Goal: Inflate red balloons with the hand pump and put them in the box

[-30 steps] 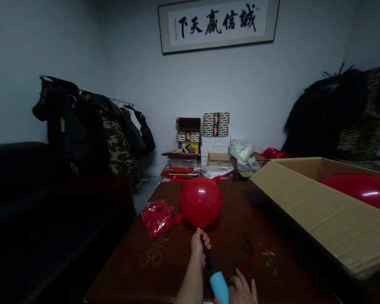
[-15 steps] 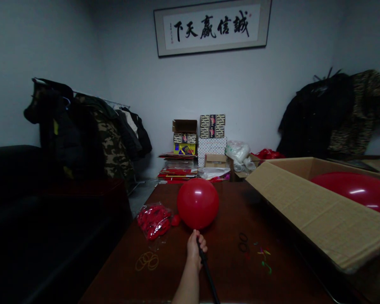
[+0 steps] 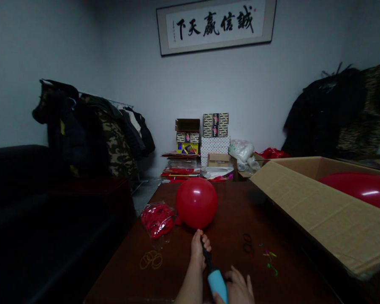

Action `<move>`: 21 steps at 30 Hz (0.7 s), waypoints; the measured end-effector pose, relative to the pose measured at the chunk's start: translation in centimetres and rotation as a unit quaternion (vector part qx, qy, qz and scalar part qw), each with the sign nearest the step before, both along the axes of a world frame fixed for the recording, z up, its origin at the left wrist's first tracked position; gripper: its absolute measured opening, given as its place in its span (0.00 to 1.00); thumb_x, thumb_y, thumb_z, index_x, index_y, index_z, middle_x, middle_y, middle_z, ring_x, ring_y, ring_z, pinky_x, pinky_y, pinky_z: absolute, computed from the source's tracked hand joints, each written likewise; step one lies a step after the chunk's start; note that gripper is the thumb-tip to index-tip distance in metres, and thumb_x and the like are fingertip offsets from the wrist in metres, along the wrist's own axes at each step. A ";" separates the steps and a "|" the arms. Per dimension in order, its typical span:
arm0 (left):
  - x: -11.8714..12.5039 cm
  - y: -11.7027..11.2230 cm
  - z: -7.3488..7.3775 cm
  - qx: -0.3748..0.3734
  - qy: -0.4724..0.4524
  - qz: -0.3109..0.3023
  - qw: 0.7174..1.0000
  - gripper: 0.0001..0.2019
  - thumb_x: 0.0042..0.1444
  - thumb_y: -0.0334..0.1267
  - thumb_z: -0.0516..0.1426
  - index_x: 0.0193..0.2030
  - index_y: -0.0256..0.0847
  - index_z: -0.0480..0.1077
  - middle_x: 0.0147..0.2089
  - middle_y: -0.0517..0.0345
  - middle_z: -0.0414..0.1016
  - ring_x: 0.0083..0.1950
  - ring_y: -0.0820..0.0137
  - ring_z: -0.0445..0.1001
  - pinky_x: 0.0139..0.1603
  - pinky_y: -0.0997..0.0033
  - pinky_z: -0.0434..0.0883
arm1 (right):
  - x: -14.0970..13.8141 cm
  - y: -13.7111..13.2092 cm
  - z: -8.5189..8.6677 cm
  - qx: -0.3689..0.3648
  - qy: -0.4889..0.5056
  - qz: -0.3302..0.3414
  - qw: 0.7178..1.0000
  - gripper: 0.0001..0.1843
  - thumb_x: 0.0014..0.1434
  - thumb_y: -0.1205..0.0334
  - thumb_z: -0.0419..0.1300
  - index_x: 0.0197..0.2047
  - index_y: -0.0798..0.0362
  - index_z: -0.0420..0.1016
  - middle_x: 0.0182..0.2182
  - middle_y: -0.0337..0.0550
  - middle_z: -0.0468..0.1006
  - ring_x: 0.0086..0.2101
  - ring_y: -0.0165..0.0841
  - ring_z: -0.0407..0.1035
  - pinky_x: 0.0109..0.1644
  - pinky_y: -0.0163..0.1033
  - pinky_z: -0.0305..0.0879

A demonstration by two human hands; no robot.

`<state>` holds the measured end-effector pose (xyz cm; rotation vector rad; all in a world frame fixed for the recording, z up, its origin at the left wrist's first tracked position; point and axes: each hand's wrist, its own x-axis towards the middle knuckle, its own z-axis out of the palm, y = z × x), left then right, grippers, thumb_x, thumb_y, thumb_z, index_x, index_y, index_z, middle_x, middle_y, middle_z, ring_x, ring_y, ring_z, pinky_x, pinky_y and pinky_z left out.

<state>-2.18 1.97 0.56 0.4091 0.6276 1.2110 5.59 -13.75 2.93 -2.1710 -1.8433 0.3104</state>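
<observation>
A round red balloon (image 3: pixel 196 203) stands inflated above the table, just beyond my left hand (image 3: pixel 199 249). That hand is closed around the black front end of a hand balloon pump (image 3: pixel 217 283), with its fingertips at the balloon's neck. The neck itself is hidden by the fingers. At the lower edge, my right hand (image 3: pixel 239 287) grips the pump's light-blue barrel, some fingers raised off it. A clear bag of red balloons (image 3: pixel 158 219) lies left of the inflated one.
Yellowish rubber bands (image 3: pixel 151 259) lie on the brown table (image 3: pixel 126 270) at left. Dark bands (image 3: pixel 247 243) and small coloured scraps (image 3: pixel 270 257) lie at right. A big cardboard box (image 3: pixel 319 211) holding a large red balloon (image 3: pixel 361 190) stands on the right. Stacked boxes (image 3: pixel 215 143) stand behind.
The pump's blue barrel and my right hand have come into view from below, sliding forward over the black rod. My left hand keeps its hold; the view has shifted slightly.
</observation>
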 end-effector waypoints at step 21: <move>-0.2 0.1 0.1 -0.013 -0.036 0.000 0.999 0.16 0.48 0.46 0.58 0.26 0.41 0.55 0.16 0.71 0.51 0.12 0.83 0.50 0.15 0.81 0.40 | -0.2 0.2 0.5 0.019 -0.018 0.001 1.000 0.21 0.51 0.50 0.51 0.39 0.55 0.76 0.50 0.52 0.71 0.59 0.49 0.50 0.63 0.61 0.34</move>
